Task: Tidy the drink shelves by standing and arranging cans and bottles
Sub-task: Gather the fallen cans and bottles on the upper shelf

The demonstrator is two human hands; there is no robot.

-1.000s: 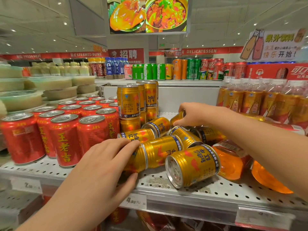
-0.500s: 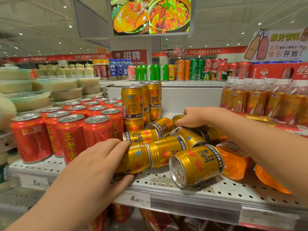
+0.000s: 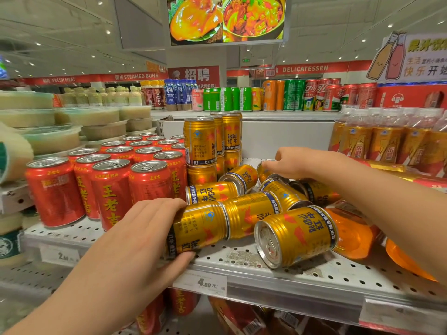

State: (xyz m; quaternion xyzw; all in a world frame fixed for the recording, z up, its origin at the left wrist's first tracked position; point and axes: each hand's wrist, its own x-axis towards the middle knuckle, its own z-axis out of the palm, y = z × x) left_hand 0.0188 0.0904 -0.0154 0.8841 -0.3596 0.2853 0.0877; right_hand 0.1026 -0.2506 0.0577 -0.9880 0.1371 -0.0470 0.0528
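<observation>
Several gold Red Bull cans lie toppled on the white perforated shelf [image 3: 242,264]. My left hand [image 3: 145,238] grips the end of the nearest fallen gold can [image 3: 200,228], fingers over its top and thumb beneath. My right hand [image 3: 292,163] reaches to the back and holds another fallen gold can [image 3: 263,171], mostly hidden under the fingers. One more fallen can [image 3: 295,235] points its lid at me. Behind them gold cans stand in two-high stacks [image 3: 199,141].
Upright red cans [image 3: 108,184] fill the shelf's left side. Orange drink bottles lie tipped [image 3: 353,233] under my right forearm, and more stand upright [image 3: 387,139] at the right. Plastic tubs [image 3: 101,117] sit far left. A price tag [image 3: 200,282] marks the shelf edge.
My left hand slid further onto the nearest fallen can and now grips it with the thumb under. My right hand stays on the back can. The view shifted slightly.
</observation>
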